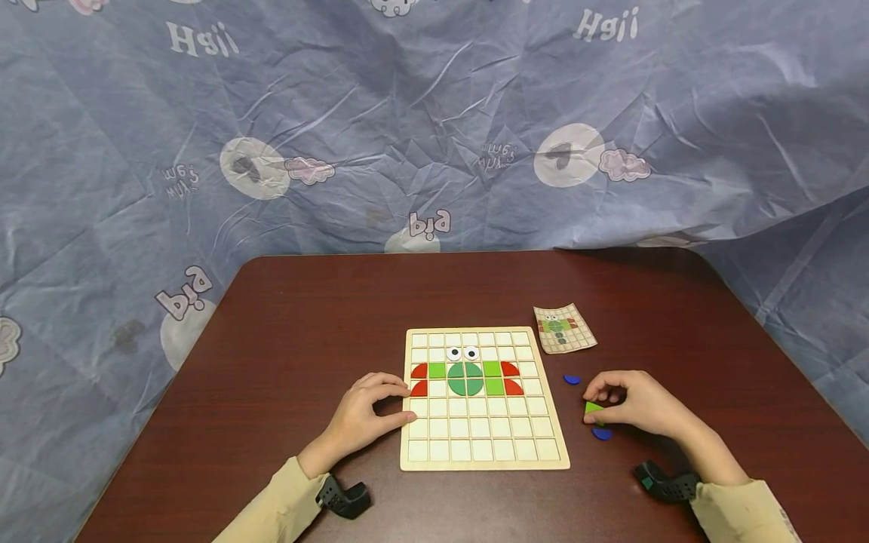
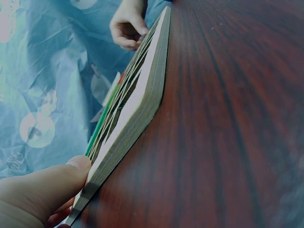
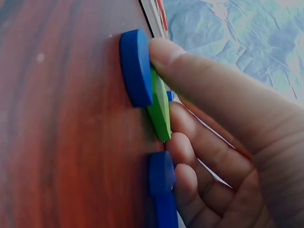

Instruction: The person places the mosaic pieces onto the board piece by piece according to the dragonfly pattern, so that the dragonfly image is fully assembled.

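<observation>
A square-grid wooden board (image 1: 485,450) lies on the table, bearing two round eye pieces, a dark green circle of quarter pieces, light green squares and red quarter pieces. My left hand (image 1: 363,411) rests at its left edge, thumb and fingers spread apart; in the left wrist view the thumb (image 2: 61,183) touches the rim. Right of the board, my right hand (image 1: 638,403) pinches a light green block (image 1: 594,408) between thumb and fingers, low over the table. Part of that block is hidden by the thumb. Blue curved pieces (image 3: 137,69) lie close to these fingers.
A creased picture card (image 1: 565,341) with a similar pattern on a grid lies beyond the board's right side. One blue piece (image 1: 572,379) is below the card, another blue piece (image 1: 602,434) nearer me. Behind the brown table (image 1: 305,302) hangs a blue-grey printed cloth (image 1: 407,90).
</observation>
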Tool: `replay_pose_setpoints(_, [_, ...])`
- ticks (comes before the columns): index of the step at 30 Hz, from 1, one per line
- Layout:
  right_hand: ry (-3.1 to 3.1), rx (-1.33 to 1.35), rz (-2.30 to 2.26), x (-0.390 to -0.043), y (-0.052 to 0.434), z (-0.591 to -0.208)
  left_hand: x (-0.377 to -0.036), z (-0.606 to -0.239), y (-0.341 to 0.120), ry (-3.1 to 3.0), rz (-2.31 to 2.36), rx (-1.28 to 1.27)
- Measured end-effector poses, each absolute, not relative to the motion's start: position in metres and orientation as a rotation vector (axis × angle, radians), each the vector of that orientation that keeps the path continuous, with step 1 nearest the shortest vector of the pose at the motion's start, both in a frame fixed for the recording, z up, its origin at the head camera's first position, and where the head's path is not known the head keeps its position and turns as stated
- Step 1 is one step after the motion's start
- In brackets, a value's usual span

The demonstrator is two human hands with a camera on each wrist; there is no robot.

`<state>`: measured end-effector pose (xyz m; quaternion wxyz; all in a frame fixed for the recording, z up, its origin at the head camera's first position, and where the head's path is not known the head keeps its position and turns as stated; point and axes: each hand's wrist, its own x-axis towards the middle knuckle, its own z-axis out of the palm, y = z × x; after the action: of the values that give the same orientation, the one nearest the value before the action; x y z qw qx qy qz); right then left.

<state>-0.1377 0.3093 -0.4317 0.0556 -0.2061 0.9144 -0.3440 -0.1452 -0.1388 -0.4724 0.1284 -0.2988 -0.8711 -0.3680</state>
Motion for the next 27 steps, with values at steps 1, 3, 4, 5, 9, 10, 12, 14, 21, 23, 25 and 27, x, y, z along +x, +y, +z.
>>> replay_pose_setpoints(1, [2.779,-0.623,-1.04,-0.138,0.31,-0.432,-0.145,-0.472,-0.139,-2.534,-1.069,-0.87])
replay_pose_setpoints(3, [2.782,-0.629,-1.037,-0.138,0.31,-0.434,-0.145,-0.472,-0.139,-2.532,-1.07,-0.871])
replay_pose_setpoints(4, [2.782,-0.637,-1.041,-0.138,0.31,-0.435,-0.145,-0.472,-0.139,-2.531,-1.072,-0.872])
replay_pose_setpoints(5, [2.782,-0.649,-1.048,-0.139,0.31,-0.435,-0.145,-0.472,-0.139,-2.531,-1.073,-0.872])
replay_pose_setpoints(9, [2.748,-0.7,-1.131,-0.139,0.309,-0.437,-0.145,-0.472,-0.139,-2.532,-1.079,-0.873])
replay_pose_setpoints(10, [2.732,-0.706,-1.157,-0.14,0.309,-0.436,-0.145,-0.472,-0.139,-2.533,-1.079,-0.873])
replay_pose_setpoints(12, [2.701,-0.704,-1.205,-0.141,0.307,-0.435,-0.145,-0.472,-0.139,-2.531,-1.079,-0.875])
replay_pose_setpoints(14, [2.67,-0.683,-1.243,-0.142,0.305,-0.434,-0.145,-0.472,-0.139,-2.526,-1.078,-0.876])
replay_pose_setpoints(21, [2.562,-0.583,-1.373,-0.149,0.295,-0.425,-0.145,-0.473,-0.139,-2.509,-1.068,-0.876])
replay_pose_setpoints(23, [2.53,-0.571,-1.403,-0.15,0.291,-0.423,-0.145,-0.472,-0.139,-2.509,-1.068,-0.877])
replay_pose_setpoints(25, [2.515,-0.575,-1.424,-0.151,0.286,-0.42,-0.145,-0.472,-0.139,-2.512,-1.071,-0.878])
replay_pose_setpoints(27, [2.513,-0.584,-1.446,-0.152,0.28,-0.418,-0.145,-0.472,-0.138,-2.52,-1.072,-0.878])
